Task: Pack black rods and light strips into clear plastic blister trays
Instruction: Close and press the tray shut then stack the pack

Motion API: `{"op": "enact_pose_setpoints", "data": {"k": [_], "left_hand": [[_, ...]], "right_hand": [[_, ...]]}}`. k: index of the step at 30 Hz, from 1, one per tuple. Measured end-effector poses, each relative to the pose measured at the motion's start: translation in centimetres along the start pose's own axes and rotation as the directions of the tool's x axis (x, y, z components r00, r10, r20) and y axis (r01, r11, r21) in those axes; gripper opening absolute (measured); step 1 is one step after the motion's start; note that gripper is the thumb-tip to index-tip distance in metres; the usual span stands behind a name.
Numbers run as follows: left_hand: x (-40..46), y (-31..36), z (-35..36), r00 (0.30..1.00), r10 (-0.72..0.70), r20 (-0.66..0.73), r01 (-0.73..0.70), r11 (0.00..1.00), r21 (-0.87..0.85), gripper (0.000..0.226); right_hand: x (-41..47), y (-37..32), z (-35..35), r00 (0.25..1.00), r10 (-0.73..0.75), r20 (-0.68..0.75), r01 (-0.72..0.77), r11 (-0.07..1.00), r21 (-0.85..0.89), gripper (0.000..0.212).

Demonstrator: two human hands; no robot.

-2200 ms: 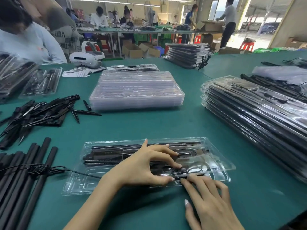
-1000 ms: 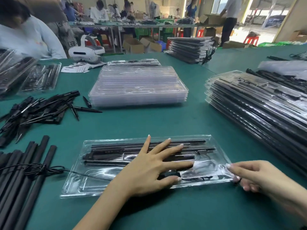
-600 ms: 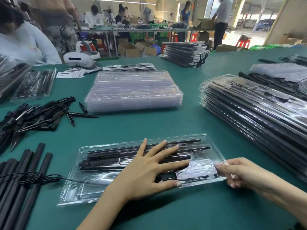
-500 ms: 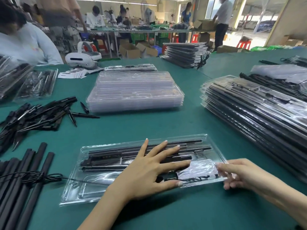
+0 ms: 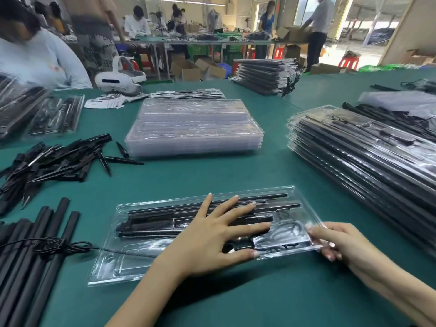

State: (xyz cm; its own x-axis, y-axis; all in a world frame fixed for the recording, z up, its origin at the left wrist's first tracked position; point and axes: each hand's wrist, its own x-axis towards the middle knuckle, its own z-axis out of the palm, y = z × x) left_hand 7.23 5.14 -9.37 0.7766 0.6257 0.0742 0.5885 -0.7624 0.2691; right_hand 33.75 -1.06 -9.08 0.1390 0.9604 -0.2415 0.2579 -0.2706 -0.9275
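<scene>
Now that the right hand [image 5: 339, 244] has left the cable pocket to pinch the blister tray [image 5: 151, 263] by its right edge, the left hand [image 5: 212, 234] presses spread-fingered on the seated rods [image 5: 165, 212], so this desk-bound tray looks nearly packed.

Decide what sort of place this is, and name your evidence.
Probably a factory packing floor: a stack of empty clear trays, a stack of packed trays, and other workers at benches behind.

Left hand [image 5: 207, 237] lies flat, fingers spread, on the tray [image 5: 141, 260]. Right hand [image 5: 339, 244] pinches its right edge
</scene>
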Motion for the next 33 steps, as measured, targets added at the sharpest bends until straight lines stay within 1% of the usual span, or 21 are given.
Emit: {"op": "enact_pose_setpoints", "data": {"k": [2, 4, 8, 9, 13, 16, 18, 21, 24, 26, 29, 31, 33], "left_hand": [[0.0, 0.0, -0.1, 1.0, 0.001, -0.006, -0.001, 1.0, 0.003, 0.048], [0.0, 0.0, 0.0, 1.0, 0.001, -0.01, -0.001, 1.0, 0.006, 0.048], [0.0, -0.1, 0.0, 1.0, -0.003, -0.004, 0.003, 1.0, -0.005, 0.048], [0.1, -0.1, 0.0, 1.0, -0.005, 0.0, 0.005, 1.0, -0.003, 0.048], [0.1, -0.2, 0.2, 1.0, -0.015, 0.01, 0.015, 1.0, 0.017, 0.048], [0.2, -0.2, 0.2, 1.0, -0.019, 0.02, 0.019, 1.0, 0.0, 0.048], [0.2, -0.2, 0.2, 1.0, -0.019, 0.022, 0.019, 1.0, -0.005, 0.048], [0.1, -0.1, 0.3, 1.0, -0.017, 0.019, 0.017, 1.0, 0.004, 0.048], [0.0, -0.2, 0.1, 1.0, -0.009, -0.006, 0.009, 1.0, 0.004, 0.049], [0.0, -0.2, 0.0, 1.0, -0.003, -0.025, 0.003, 1.0, 0.007, 0.05], [-0.1, -0.1, -0.1, 0.999, -0.003, -0.034, 0.004, 1.0, 0.011, 0.049], [-0.1, -0.1, -0.1, 0.999, -0.008, -0.039, 0.009, 1.0, 0.011, 0.05], [-0.1, -0.1, -0.2, 0.999, -0.011, -0.036, 0.012, 1.0, 0.013, 0.049]], "right_hand": [[0.1, 0.0, 0.2, 0.999, -0.009, -0.033, 0.01, 0.999, 0.05, 0.029], [0.2, 0.1, 0.3, 0.998, -0.017, -0.059, 0.023, 0.994, 0.102, 0.033], [0.3, 0.2, 0.5, 0.998, -0.002, -0.067, 0.011, 0.99, 0.144, 0.041], [0.3, 0.2, 0.3, 0.998, 0.003, -0.064, 0.006, 0.991, 0.137, 0.041], [0.5, 0.1, 0.0, 1.0, 0.029, -0.001, -0.029, 0.999, -0.015, 0.038], [0.8, -0.3, -0.2, 0.998, 0.062, 0.025, -0.062, 0.998, -0.001, 0.029], [1.0, -0.6, -0.4, 0.995, 0.089, 0.055, -0.089, 0.996, 0.003, 0.031], [1.0, -1.0, -0.9, 0.992, 0.048, 0.114, -0.038, 0.995, -0.089, 0.033], [0.7, -1.5, -1.2, 0.992, -0.021, 0.121, 0.041, 0.985, -0.167, 0.031], [0.6, -1.8, -1.2, 0.992, -0.048, 0.119, 0.065, 0.988, -0.141, 0.029], [0.9, -1.7, -0.9, 0.996, -0.029, 0.081, 0.032, 0.999, -0.035, 0.035], [1.3, -1.3, -0.7, 0.998, -0.015, 0.056, 0.015, 1.0, 0.013, 0.029], [1.4, -1.1, -0.3, 1.0, -0.014, 0.02, 0.013, 0.999, 0.034, 0.017]]}}
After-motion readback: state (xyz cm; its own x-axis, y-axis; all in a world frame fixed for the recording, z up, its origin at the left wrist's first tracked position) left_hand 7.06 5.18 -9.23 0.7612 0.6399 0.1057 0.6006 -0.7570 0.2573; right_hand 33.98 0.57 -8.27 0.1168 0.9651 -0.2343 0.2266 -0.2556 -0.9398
